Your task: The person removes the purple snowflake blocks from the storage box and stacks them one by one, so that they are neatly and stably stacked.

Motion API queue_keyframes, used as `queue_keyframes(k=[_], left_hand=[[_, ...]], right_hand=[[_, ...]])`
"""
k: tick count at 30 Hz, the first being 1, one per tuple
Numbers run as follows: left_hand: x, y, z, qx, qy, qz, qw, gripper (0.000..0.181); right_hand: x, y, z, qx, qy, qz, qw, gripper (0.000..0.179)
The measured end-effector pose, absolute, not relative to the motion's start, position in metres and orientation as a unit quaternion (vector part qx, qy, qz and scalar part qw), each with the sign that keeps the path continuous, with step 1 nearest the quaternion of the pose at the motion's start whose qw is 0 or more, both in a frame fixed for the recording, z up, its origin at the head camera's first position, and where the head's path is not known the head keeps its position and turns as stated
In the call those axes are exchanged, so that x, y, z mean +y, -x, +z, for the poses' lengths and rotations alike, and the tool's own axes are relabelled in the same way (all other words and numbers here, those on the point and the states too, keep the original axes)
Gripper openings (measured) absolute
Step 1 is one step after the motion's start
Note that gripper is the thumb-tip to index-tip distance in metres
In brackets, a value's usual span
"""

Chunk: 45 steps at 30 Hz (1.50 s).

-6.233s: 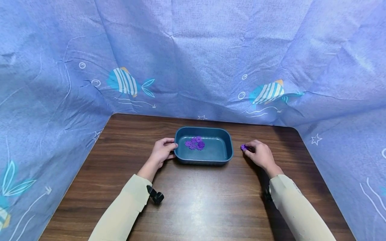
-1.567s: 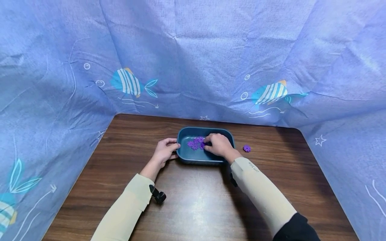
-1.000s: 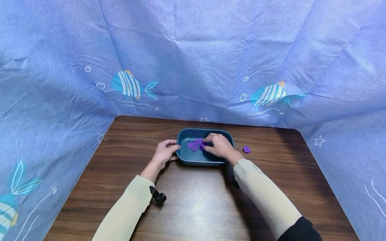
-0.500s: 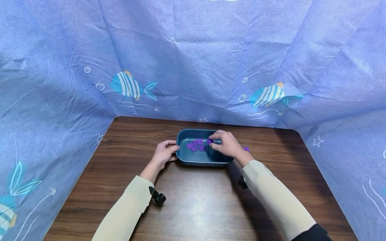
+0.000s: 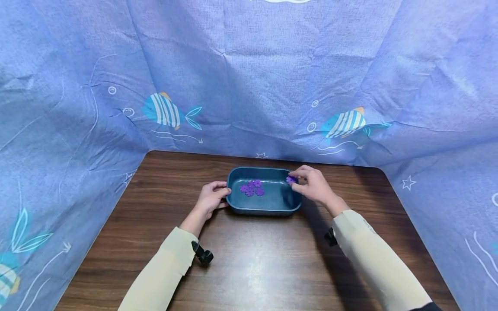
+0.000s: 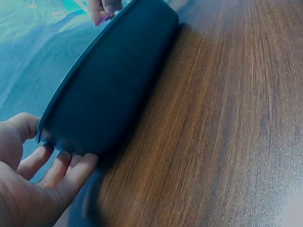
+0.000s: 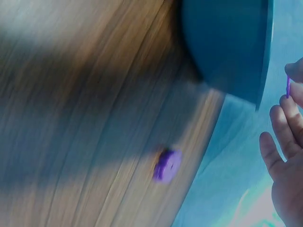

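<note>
Several small purple flower-shaped pieces (image 5: 259, 192) lie in the dark blue-green rounded box (image 5: 264, 212). Your left hand (image 5: 210, 198) pinches its left edge. Your right hand (image 5: 314, 185) pinches another purple flower (image 5: 290, 179) by the box's right end. One purple disc (image 7: 168, 166) sits on the brown wooden surface (image 5: 249, 259).

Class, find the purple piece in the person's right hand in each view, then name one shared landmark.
Head: purple piece, right of centre, pinched by the right hand.
Left wrist: purple piece, near the top, left of centre.
Right wrist: purple piece, far right, above mid-height.
Shared landmark: the tray.
</note>
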State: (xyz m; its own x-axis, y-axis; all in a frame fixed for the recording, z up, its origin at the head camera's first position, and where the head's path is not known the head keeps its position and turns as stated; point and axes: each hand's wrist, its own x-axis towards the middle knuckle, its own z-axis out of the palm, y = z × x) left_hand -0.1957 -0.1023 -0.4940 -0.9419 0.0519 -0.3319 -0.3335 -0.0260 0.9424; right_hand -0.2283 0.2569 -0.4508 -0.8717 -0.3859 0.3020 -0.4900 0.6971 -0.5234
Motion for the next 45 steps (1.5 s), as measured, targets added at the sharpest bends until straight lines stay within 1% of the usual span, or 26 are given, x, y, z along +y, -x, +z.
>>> queue_keyframes(k=[7,18,30,45], left_hand=[[-0.104,0.195,-0.495,0.682,0.105,0.711,0.136,0.043],[-0.101,0.196,-0.493,0.682,0.109,0.711,0.133,0.040],[-0.102,0.197,-0.495,0.680,0.109,0.712,0.136,0.040],[-0.103,0.198,-0.495,0.685,0.116,0.706,0.141,0.041]], right_hand=[[0.291,0.225,-0.454,-0.927,-0.213,0.290,0.109,0.025],[0.330,0.220,-0.473,-0.945,-0.151,0.278,0.083,0.025],[0.340,0.214,-0.488,-0.952,-0.128,0.274,0.051,0.023],[0.346,0.210,-0.501,-0.960,-0.135,0.240,0.049,0.023]])
